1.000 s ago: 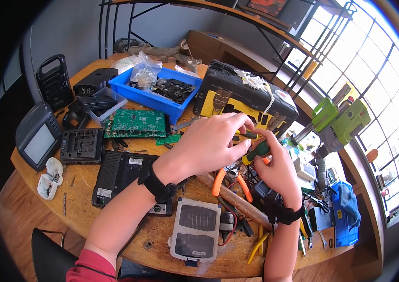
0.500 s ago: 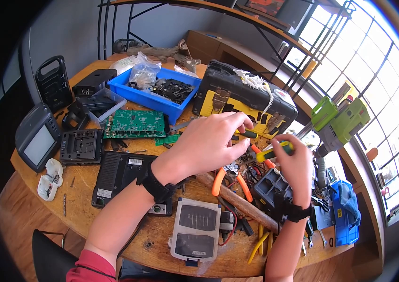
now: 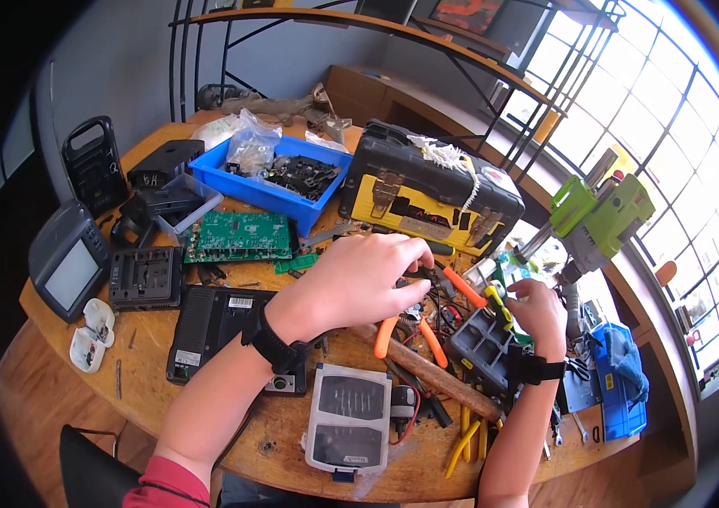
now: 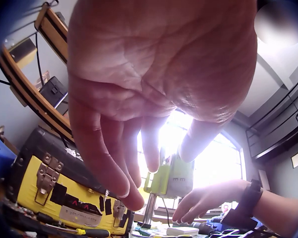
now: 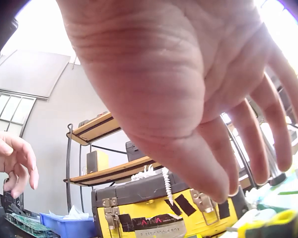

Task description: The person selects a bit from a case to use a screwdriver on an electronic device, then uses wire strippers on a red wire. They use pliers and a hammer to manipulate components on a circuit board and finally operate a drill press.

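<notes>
My left hand (image 3: 368, 275) hovers over the middle of the bench, its fingers loosely bent with nothing between them. Beyond its fingertips lies a dark green screwdriver handle (image 3: 440, 248), partly hidden by the hand. Orange-handled pliers (image 3: 431, 339) lie below the thumb. Over the clutter to the right is my right hand (image 3: 539, 315), with fingers spread and an empty palm in the right wrist view. Just beside its fingertips lies a yellow-and-green screwdriver (image 3: 497, 305), its yellow handle (image 5: 273, 225) low in the right wrist view. A black organizer tray (image 3: 482, 343) sits beneath that hand.
A black-and-yellow toolbox (image 3: 431, 190) stands behind the hands, with a blue bin (image 3: 292, 199) to its left. Green circuit boards (image 3: 241, 236) lie at left. A green drill on a stand (image 3: 600, 220) rises at right. A wooden handle (image 3: 427, 372) and a grey case (image 3: 349, 416) lie in front.
My right hand has moved right, away from the left hand, carrying the yellow-and-green screwdriver, and has let it go among the clutter. The left hand stays nearly in place; the head view shifted slightly.
</notes>
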### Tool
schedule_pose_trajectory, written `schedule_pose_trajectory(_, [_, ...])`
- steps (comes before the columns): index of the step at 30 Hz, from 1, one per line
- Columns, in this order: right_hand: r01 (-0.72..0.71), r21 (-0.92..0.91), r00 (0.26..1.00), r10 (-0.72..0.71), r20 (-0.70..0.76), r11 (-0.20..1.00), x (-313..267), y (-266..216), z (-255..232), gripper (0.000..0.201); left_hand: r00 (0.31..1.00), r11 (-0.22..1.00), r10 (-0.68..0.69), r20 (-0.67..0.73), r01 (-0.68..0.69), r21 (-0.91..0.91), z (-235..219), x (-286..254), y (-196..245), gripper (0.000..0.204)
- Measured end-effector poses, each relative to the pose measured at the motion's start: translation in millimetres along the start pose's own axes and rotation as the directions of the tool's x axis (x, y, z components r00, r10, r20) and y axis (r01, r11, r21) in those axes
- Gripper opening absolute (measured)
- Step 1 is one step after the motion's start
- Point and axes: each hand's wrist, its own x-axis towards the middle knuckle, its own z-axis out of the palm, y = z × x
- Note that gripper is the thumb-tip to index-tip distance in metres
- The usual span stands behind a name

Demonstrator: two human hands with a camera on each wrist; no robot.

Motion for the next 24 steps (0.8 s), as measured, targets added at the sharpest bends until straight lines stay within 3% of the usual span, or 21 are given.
schedule_pose_trajectory(3, [0.036, 0.117, 0.998, -0.029, -0.064, 0.993, -1, -6, -4, 0.029, 1.0, 1.0, -0.008, 0.006, 0.008, -0.016, 0, -1, 0, 0.035])
schedule_pose_trajectory(5, [0.026, 0.216, 1.0, -0.026, -0.005, 0.976, -3, -17, -11, 0.032, 1.0, 0.999, -0.023, -0.009, 0.023, -0.032, 1, -1, 0, 0.039])
schedule_pose_trajectory(6, [0.158, 0.322, 0.986, -0.131, -0.103, 0.934, -7, -24, -11, 0.033, 1.0, 1.0, -0.007, -0.003, 0.007, -0.027, 2, -1, 0, 0.039])
schedule_pose_trajectory(7, [0.289, 0.407, 0.952, -0.216, -0.217, 0.867, -11, -32, -12, 0.034, 0.997, 0.999, 0.01, -0.081, -0.012, -0.035, 4, 0, 0, 0.042])
schedule_pose_trajectory(8, [0.337, 0.46, 0.938, -0.248, -0.243, 0.822, -14, -42, -12, 0.037, 0.987, 0.998, 0.033, -0.156, -0.04, -0.045, 6, 1, 1, 0.045])
schedule_pose_trajectory(9, [0.381, 0.505, 0.921, -0.272, -0.278, 0.774, -18, -54, -13, 0.04, 0.994, 0.99, -0.012, -0.107, -0.003, -0.14, 0, 1, 9, 0.05])
schedule_pose_trajectory(10, [0.436, 0.549, 0.896, -0.287, -0.338, 0.713, -26, -68, -14, 0.043, 0.988, 0.934, -0.066, -0.139, 0.012, -0.357, 5, 3, 11, 0.054])
schedule_pose_trajectory(11, [0.491, 0.576, 0.866, -0.294, -0.404, 0.654, -32, -82, -14, 0.046, 0.983, 0.828, -0.117, -0.144, 0.016, -0.561, 13, 5, 13, 0.058])
schedule_pose_trajectory(12, [0.608, 0.482, 0.781, -0.366, -0.506, 0.631, -37, -94, -16, 0.051, 0.974, 0.633, -0.177, -0.141, 0.003, -0.774, 20, 6, 17, 0.063])
schedule_pose_trajectory(13, [0.673, 0.442, 0.72, -0.389, -0.575, 0.593, -41, -107, -13, 0.051, 0.967, 0.38, -0.237, -0.096, 0.001, -0.925, 29, 6, 20, 0.067])
schedule_pose_trajectory(14, [0.705, 0.477, 0.7, -0.405, -0.588, 0.525, -52, -118, -21, 0.053, 0.984, 0.062, -0.175, -0.015, -0.005, -0.998, 38, 9, 21, 0.071])
schedule_pose_trajectory(15, [0.768, 0.441, 0.633, -0.443, -0.635, 0.465, -59, -127, -21, 0.057, 0.993, -0.258, -0.101, 0.06, 0.032, -0.966, 45, 9, 20, 0.074])
schedule_pose_trajectory(16, [0.799, 0.451, 0.601, -0.485, -0.635, 0.398, -68, -139, -21, 0.062, 0.995, -0.321, -0.082, 0.062, 0.033, -0.946, 55, 3, 15, 0.076])
schedule_pose_trajectory(19, [0.813, 0.423, 0.581, -0.609, -0.54, 0.401, -75, -154, 4, 0.067, 0.997, -0.402, 0.043, 0.071, 0.082, -0.912, 44, -2, 19, 0.074])
schedule_pose_trajectory(21, [0.83, 0.305, 0.551, -0.606, -0.573, 0.466, -59, -147, 17, 0.064, 0.95, -0.497, -0.23, 0.212, 0.073, -0.865, 14, -3, 18, 0.074])
schedule_pose_trajectory(22, [0.8, 0.294, 0.586, -0.574, -0.572, 0.523, -52, -143, 26, 0.062, 0.934, -0.557, -0.292, 0.207, 0.01, -0.831, 2, -1, 17, 0.073])
schedule_pose_trajectory(23, [0.77, 0.279, 0.605, -0.516, -0.606, 0.574, -48, -138, 31, 0.059, 0.937, -0.55, -0.273, 0.219, 0.035, -0.835, -2, 1, 23, 0.073])
schedule_pose_trajectory(24, [0.696, 0.359, 0.694, -0.453, -0.56, 0.622, -45, -137, 37, 0.059, 0.913, -0.359, -0.406, -0.034, -0.193, -0.913, -5, 3, 27, 0.071])
